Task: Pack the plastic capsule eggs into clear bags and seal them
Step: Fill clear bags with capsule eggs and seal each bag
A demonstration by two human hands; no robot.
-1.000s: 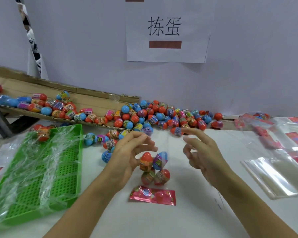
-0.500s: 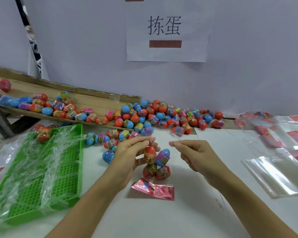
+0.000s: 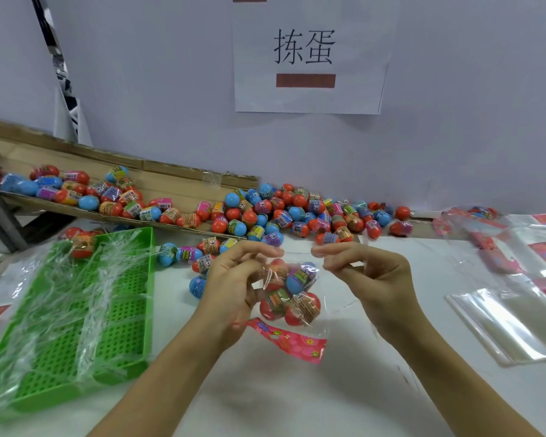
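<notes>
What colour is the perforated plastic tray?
Bright green, seen in the head view: the perforated plastic tray at the left.

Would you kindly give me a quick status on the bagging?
Left hand and right hand pinching bag top. Four eggs inside, seal not done. Nothing blocking.

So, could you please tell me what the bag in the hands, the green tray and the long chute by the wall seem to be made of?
Bag: thin clear plastic film, glossy; it crinkles and glints, and the eggs show through.
Green tray: apparently rigid moulded plastic, with a perforated grid floor and a slight sheen.
Chute: looks like brown cardboard, matte, with ragged edges and taped seams.
</notes>
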